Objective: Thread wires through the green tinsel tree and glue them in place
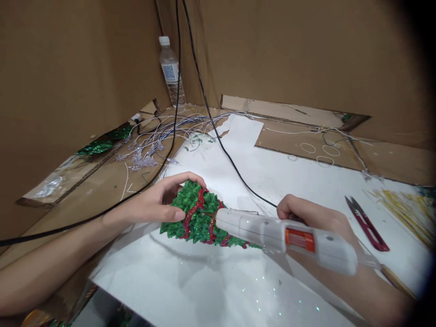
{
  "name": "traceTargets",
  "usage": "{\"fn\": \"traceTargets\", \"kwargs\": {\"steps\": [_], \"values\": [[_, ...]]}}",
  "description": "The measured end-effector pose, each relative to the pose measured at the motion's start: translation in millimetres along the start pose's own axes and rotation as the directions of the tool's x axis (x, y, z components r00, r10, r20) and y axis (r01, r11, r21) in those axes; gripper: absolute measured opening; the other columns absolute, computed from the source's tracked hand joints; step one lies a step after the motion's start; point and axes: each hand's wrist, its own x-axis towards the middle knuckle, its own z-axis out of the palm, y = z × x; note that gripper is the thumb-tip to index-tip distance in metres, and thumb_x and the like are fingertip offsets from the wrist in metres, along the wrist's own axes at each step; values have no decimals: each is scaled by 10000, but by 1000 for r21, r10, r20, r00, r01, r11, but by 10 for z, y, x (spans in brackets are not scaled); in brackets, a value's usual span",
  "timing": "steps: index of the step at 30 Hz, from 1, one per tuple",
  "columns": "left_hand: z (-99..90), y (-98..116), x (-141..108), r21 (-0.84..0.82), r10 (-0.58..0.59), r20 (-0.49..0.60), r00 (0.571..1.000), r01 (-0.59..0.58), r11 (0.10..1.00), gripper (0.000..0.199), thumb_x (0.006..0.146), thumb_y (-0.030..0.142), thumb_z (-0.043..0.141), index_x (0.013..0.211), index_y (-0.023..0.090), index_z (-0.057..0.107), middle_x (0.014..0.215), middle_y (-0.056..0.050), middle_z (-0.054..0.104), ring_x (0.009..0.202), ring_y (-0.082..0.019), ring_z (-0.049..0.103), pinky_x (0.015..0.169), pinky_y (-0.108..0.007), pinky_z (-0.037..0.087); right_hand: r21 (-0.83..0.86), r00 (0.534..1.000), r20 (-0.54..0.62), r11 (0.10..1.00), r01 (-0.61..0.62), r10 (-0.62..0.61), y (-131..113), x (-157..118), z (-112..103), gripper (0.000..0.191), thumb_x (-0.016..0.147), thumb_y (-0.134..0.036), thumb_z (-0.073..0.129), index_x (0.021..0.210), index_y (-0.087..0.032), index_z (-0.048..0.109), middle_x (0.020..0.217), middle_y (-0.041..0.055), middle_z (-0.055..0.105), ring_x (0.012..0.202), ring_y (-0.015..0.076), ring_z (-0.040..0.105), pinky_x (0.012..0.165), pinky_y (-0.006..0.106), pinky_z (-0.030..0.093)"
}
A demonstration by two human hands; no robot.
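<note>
My left hand (160,200) curls over the top of a small green tinsel-like tree (194,220) wound with a red glittery strand, and it grips the tree from above. My right hand (306,213) is shut around a white hot glue gun (282,238) with an orange part on its side. The nozzle of the gun sits against or just over the tree's right side; the exact contact is hidden. Under both hands lies a white sheet (211,281) speckled with glitter.
Red-handled thread snips (368,225) and yellow strands (405,213) lie to the right. A black cable (218,141) crosses the work area. Several thin wires (177,129), a green glittery piece (104,141) and a water bottle (171,72) stand or lie at the back, inside cardboard walls (289,45).
</note>
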Motion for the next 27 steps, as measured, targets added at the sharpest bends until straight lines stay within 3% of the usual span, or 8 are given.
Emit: {"fn": "traceTargets", "kwargs": {"steps": [17,27], "values": [[10,5,8,-16,-11,-4,1000,11,1000,587,681,353,737,1175,176,473,1077,-122,618,892,-245,628,705,-305,537,4,999,39,1000,-14,14,-13,3,-8,123,603,-169,475,679,-228,398,504,-85,403,432,76,326,418,194,274],[14,14,2,-23,-25,-6,1000,25,999,586,683,350,737,1180,188,472,1090,-121,622,904,-255,636,718,-322,545,-4,999,0,999,41,-41,-5,-7,1,126,627,-195,508,686,-229,402,490,-88,397,424,76,317,404,184,276]]}}
